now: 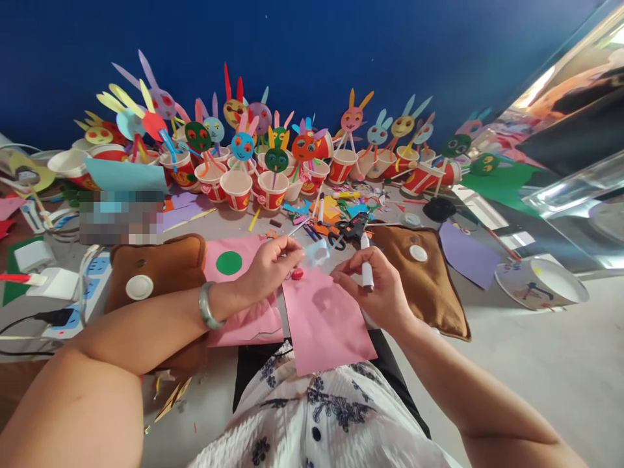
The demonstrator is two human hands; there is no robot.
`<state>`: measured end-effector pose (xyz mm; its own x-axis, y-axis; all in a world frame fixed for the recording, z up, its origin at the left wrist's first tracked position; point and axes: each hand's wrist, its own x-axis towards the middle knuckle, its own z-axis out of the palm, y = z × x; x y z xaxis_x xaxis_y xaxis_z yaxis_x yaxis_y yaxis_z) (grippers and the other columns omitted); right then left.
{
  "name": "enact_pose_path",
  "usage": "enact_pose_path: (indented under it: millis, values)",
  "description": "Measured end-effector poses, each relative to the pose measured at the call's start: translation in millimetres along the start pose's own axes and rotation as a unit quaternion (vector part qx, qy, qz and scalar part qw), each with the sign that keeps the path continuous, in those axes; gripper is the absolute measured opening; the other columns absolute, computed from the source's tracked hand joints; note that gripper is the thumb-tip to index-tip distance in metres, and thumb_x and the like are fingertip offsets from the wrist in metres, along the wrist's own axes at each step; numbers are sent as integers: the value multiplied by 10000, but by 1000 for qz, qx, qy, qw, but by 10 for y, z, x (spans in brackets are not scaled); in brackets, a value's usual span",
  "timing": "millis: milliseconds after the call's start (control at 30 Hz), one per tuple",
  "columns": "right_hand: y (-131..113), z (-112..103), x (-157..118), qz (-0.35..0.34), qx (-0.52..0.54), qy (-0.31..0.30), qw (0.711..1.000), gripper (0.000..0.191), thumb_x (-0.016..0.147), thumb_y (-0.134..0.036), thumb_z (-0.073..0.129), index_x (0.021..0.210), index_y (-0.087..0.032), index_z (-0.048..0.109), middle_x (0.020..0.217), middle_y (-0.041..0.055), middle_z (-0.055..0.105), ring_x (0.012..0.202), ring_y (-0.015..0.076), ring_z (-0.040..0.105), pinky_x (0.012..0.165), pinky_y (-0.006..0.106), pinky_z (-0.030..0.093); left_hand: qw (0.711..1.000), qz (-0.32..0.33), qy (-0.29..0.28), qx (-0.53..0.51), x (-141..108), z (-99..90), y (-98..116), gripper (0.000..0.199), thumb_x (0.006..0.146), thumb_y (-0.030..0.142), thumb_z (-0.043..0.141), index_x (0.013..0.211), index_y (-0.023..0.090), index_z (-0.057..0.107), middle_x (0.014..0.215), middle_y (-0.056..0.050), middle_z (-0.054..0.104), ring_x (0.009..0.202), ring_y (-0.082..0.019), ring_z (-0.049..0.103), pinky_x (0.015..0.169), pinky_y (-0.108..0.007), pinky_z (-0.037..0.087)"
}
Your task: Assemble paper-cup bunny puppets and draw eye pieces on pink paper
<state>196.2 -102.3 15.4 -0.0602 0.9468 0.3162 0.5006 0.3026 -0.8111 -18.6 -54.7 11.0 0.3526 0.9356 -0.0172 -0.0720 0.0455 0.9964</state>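
Observation:
My right hand (383, 286) is closed around a white marker (366, 253), which stands nearly upright between the fingers, its dark end down. Its thumb and fingertip are at the upper edge of a loose pink sheet of paper (331, 325), which hangs over the table's front edge. My left hand (270, 266) is pinched at the sheet's upper left corner; what is between its fingertips is too small to make out. Just under them is a small red piece (297, 274). Beyond the sheet lies a clear, pale blue plastic item (316, 252).
Rabbit-faced paper figures (242, 147) stand in red-and-white paper cups (236, 190) along the blue wall. Black-handled scissors (353, 227) lie among paper scraps. Brown cushions (439, 286) flank the work, a green circle (229, 263) rests on pink paper, and a power strip (90, 283) sits left.

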Motion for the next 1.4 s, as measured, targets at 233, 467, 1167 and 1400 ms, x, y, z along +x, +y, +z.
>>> enact_pose_path:
  millis: [233, 467, 1167, 1400]
  values:
    - [100, 260, 128, -38, -120, -128, 984, 305, 802, -258, 715, 992, -246, 477, 1005, 45, 721, 741, 174, 666, 643, 290, 491, 997, -4, 71, -14, 80, -32, 1, 113, 848, 258, 613, 793, 169, 571, 715, 31, 519, 613, -70, 463, 543, -183, 402]
    - [165, 504, 118, -52, -140, -137, 979, 190, 889, -285, 634, 967, -246, 466, 858, 15, 718, 649, 158, 646, 612, 278, 460, 997, 1, 67, -30, 128, -72, -54, 131, 856, 274, 618, 786, 183, 555, 717, 29, 526, 559, -58, 423, 470, -179, 338]
    - [399, 140, -572, -182, -137, -100, 969, 228, 944, -134, 550, 1063, -262, 404, 1096, 139, 699, 956, 230, 739, 652, 310, 574, 881, 192, -10, 433, 180, -219, -183, 159, 910, 185, 533, 776, 192, 617, 756, -20, 647, 691, -143, 564, 662, -269, 400]
    - [429, 41, -620, -199, -157, -102, 962, 243, 935, -111, 563, 1065, -258, 420, 1097, 138, 701, 960, 229, 739, 656, 294, 572, 775, 194, -102, 592, 128, -202, -201, 218, 910, 132, 485, 797, 182, 665, 754, -43, 628, 595, -145, 498, 543, -271, 300]
